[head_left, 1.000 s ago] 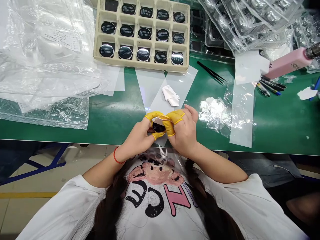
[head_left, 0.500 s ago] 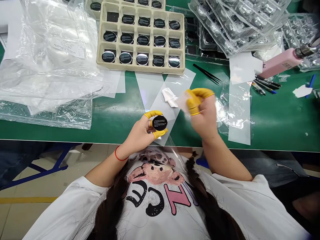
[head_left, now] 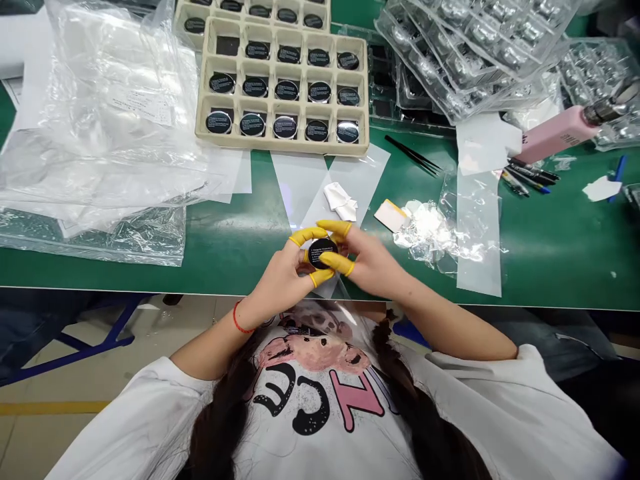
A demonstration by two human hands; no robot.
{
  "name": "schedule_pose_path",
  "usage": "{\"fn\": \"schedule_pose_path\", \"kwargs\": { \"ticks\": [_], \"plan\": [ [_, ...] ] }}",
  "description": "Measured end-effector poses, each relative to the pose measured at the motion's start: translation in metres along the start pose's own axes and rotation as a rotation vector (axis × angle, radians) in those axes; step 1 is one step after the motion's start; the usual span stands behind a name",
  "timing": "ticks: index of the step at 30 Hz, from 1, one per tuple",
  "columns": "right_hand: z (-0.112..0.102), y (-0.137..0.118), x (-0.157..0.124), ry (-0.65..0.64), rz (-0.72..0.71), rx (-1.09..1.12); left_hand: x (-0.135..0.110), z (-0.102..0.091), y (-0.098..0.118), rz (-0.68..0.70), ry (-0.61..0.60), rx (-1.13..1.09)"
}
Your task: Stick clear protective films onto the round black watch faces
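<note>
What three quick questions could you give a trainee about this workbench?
1. What holds the black printed disc? A: the black tweezers. B: the left hand and right hand. C: the beige tray.
2. True or false: the black tweezers lie on the green mat, to the right of the beige tray.
3. Fill the gap: the finger cots are ____.

Key: 1 B; 2 true; 3 yellow.
</note>
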State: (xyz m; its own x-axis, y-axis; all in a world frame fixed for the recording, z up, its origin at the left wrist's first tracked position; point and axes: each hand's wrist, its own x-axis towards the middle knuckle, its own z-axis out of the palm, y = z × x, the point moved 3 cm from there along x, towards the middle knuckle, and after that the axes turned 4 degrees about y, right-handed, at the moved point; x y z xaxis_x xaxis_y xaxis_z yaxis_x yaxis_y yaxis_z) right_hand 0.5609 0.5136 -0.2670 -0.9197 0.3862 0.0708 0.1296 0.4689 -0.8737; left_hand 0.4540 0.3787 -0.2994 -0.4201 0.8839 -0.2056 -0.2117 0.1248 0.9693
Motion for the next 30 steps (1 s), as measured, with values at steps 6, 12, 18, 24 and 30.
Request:
{"fn": "schedule_pose_path", "kwargs": {
  "ticks": [6, 12, 18, 24, 30],
  "plan": [
    [-0.048, -0.025, 0.099, 0.142, -0.099, -0.022, -0.008, -0.007, 0.009, 0.283, 0.156, -0.024],
    [-0.055, -0.038, 0.294, 0.333, 0.041, -0.336, -0.037, -0.045, 0.006, 0.492, 0.47, 0.2],
    [0.017, -0.008, 0.412, 0.318, -0.01, -0.326, -0.031, -0.06, -0.003, 0.26, 0.504, 0.152],
    [-0.001, -0.027, 0.363, 0.237, -0.081, -0.373, -0.022, -0.067, -0.001, 0.356, 0.558, 0.172],
    [-0.039, -0.039, 0.185, -0.107, -0.101, 0.047, -0.002, -0.078, 0.032, 0.514, 0.616, 0.145]
  ]
}}
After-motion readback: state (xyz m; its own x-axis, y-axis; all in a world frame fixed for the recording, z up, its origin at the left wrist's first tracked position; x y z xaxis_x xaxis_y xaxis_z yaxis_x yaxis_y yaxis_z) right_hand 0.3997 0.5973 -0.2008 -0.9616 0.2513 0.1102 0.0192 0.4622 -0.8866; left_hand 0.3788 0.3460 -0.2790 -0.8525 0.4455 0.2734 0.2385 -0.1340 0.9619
